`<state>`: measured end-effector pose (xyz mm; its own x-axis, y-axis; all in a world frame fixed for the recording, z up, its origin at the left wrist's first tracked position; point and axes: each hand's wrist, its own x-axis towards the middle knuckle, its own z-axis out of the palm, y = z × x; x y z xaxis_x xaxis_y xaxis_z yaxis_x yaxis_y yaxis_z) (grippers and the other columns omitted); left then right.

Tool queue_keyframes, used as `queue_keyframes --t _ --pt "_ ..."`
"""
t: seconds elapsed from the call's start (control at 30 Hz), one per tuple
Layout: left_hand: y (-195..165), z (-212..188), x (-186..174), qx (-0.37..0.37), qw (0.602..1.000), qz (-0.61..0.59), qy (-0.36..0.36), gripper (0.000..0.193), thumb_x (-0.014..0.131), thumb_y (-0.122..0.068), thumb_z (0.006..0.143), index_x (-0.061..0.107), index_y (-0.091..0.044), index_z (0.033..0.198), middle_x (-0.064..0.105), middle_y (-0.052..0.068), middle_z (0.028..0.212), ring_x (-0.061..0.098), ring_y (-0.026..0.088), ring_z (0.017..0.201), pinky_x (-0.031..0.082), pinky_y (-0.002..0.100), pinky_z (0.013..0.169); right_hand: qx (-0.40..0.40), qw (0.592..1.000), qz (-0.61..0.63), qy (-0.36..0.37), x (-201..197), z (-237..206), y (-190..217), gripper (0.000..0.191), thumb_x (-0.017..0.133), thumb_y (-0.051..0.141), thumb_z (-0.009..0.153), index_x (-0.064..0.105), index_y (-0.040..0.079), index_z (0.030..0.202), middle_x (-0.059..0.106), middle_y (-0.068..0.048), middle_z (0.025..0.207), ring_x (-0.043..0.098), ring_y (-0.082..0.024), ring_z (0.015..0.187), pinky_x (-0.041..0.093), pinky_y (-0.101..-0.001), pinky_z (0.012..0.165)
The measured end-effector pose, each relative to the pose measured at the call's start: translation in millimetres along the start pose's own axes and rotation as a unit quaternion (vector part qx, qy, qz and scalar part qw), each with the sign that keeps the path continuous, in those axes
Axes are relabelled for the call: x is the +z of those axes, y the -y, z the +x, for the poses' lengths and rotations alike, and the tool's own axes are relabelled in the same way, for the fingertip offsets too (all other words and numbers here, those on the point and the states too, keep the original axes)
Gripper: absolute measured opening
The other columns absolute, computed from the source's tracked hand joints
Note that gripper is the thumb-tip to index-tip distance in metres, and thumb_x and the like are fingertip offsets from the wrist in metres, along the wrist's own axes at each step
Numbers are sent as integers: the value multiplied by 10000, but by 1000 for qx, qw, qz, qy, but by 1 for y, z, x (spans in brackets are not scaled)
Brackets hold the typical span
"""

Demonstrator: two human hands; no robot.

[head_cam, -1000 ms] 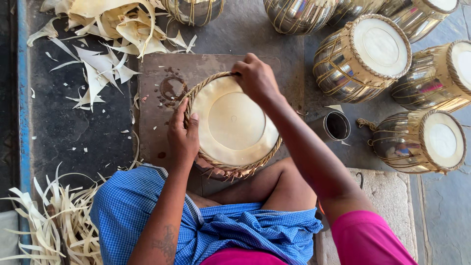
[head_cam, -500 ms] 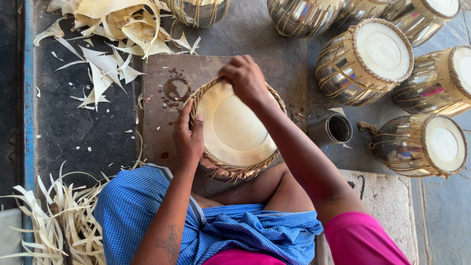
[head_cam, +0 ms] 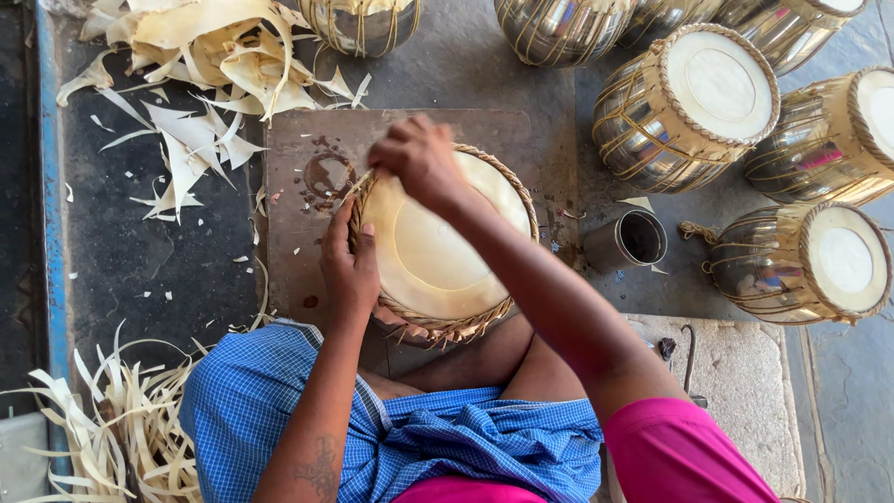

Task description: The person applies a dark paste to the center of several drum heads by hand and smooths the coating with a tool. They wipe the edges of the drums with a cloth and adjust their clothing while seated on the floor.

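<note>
The drum head [head_cam: 438, 247], a pale skin disc ringed by a braided rim [head_cam: 447, 326], lies flat on a brown slab [head_cam: 298, 242] in front of the person's lap.

The left hand [head_cam: 350, 270] is closed on the rim's left edge, thumb on top of the skin, steadying it. The right hand [head_cam: 417, 160] is bunched at the upper-left rim, fingers curled as if pinching a lacing strip. The strip itself is hidden, so whether anything is held there cannot be told.

Risks:
- If the left hand's hold slackens while the right pulls, the head may turn or slide on the slab.
- A hard or skewed pull may snap a strip or distort the braid.
- Pressure from the left thumb may dent the skin.
- The open cup [head_cam: 627, 240] stands just right of the head and near the right forearm. An elbow swing may tip it.

Finished drums [head_cam: 689, 112] stand beyond the cup. Cut strips [head_cam: 186, 56] lie well apart at the upper left.
</note>
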<state>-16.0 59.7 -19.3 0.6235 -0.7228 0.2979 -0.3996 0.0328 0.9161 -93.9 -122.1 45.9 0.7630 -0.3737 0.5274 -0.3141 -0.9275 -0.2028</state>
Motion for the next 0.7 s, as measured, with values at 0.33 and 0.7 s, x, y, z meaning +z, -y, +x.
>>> queue_keyframes --t 0.33,0.7 --pt "-5 2 0 -20 1000 7 1 441 521 -246 1086 544 -36 1474 619 208 1422 590 359 1319 465 447 1092 244 965 -21 90 -107 -74 -85 157 853 157 792 787 131 932 687 -79 912 683 -289 905 545 -449 786" --pt "-2 -1 7 -20 999 29 -14 418 512 -218 1095 559 -34 1468 630 197 1431 597 336 1320 455 425 1104 260 956 131 19 -93 -91 -88 158 811 106 864 780 116 1019 686 -86 927 710 -247 858 572 -385 759"
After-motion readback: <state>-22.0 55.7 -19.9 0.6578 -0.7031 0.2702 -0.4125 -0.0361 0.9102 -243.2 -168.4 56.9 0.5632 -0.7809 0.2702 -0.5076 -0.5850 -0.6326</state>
